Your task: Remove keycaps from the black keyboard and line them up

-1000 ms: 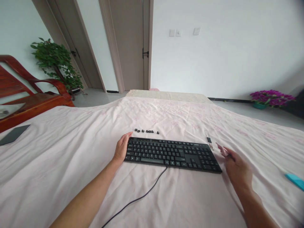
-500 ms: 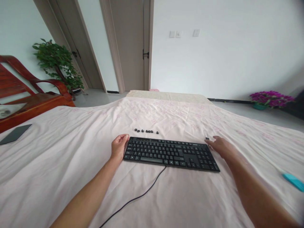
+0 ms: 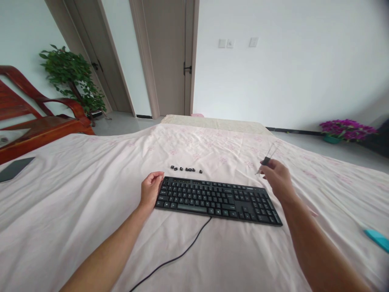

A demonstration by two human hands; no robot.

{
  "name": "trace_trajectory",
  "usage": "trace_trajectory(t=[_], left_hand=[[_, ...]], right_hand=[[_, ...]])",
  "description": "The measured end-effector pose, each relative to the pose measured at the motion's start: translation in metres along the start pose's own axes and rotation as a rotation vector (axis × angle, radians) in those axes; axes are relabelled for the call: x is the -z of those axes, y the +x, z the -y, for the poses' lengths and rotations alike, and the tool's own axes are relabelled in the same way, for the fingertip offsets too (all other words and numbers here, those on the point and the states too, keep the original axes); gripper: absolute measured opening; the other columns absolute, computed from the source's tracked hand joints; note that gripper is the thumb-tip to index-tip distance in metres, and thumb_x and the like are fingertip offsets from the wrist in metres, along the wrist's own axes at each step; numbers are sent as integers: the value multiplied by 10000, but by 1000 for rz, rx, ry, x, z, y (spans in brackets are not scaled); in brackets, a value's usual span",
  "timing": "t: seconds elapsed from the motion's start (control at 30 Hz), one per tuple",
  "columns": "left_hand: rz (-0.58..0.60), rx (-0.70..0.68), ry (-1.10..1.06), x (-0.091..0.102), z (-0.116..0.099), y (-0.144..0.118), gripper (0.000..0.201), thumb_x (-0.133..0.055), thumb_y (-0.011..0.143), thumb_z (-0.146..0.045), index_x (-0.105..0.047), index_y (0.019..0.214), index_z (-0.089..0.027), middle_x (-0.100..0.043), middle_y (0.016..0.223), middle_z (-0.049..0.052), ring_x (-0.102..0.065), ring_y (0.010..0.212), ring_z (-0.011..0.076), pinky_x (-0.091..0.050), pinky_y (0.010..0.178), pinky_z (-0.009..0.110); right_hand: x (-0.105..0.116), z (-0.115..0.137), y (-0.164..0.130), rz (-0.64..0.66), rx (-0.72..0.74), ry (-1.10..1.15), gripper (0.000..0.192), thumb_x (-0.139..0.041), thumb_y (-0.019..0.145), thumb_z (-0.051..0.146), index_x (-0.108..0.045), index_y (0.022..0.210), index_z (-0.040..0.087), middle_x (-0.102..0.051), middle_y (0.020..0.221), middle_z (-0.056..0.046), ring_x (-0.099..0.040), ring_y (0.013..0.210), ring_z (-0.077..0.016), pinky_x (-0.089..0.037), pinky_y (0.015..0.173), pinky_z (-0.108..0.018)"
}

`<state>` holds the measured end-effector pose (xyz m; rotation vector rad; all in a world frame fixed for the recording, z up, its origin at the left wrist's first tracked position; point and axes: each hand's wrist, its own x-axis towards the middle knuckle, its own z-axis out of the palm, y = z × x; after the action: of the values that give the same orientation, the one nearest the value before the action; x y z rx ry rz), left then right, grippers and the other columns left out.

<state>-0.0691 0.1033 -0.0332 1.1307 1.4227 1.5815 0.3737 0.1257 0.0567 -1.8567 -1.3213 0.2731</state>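
Black keyboard (image 3: pixel 199 198) lies on the floral cloth (image 3: pixel 91 211); pale label (image 3: pixel 249 188) along its far edge, too small for me to read. Left hand (image 3: pixel 150 188) at its far left corner, fingers bunched; I cannot tell whether they pinch it. Right hand (image 3: pixel 278 175), by its far right corner, grips a wire-looped tool (image 3: pixel 266 161). Small black keycaps (image 3: pixel 190 169) lie beyond it.

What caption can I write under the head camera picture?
Right hand holds a slim wire-ended tool with a black grip; left hand beside a black rectangular keyboard, small black pieces beyond it.
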Motion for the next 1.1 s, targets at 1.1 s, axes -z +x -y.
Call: trace_trajectory(t=[1.1], left_hand=[[643, -249, 535, -101, -41, 3, 247, -620, 849, -272, -736, 1064, -237, -726, 1036, 33, -662, 940, 186, -480, 855, 279]], right_hand=[[-119, 85, -71, 535, 466, 501, 272, -434, 968, 401, -589, 892, 190, -563, 718, 4, -503, 616, -118, -420, 609, -254]])
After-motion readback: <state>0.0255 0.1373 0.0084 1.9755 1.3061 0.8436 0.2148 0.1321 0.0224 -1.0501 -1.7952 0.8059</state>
